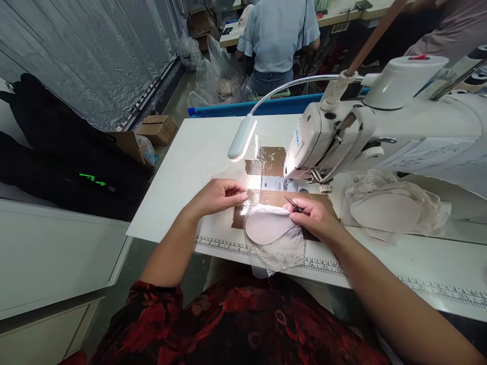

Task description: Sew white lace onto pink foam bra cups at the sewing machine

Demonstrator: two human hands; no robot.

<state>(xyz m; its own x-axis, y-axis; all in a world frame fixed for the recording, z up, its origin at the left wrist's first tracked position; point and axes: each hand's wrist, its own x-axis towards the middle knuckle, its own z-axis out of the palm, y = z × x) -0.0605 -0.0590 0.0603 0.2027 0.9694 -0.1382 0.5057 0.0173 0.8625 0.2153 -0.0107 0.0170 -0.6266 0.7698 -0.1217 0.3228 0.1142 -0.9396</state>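
Note:
A pale bra cup [268,229] with lace trim [283,253] lies at the table's front edge, below the sewing machine's needle area. My right hand [314,218] grips the cup's upper right edge and also holds small dark thread snips [294,206], their tips pointing up and left. Above and left of the cup, my left hand [220,196] hovers with thumb and fingertips brought together near the brown tape. Whether a thread is between those fingertips is too fine to make out. The white sewing machine [342,134] stands just beyond, its needle plate [272,183] lit.
A stack of lace-edged cups [388,210] sits right, under the machine arm. The lamp [242,139] hangs over the white table [182,167]. A printed ruler strip [224,246] follows the front edge. Cardboard boxes [158,129] are at left; a person [279,40] sits beyond.

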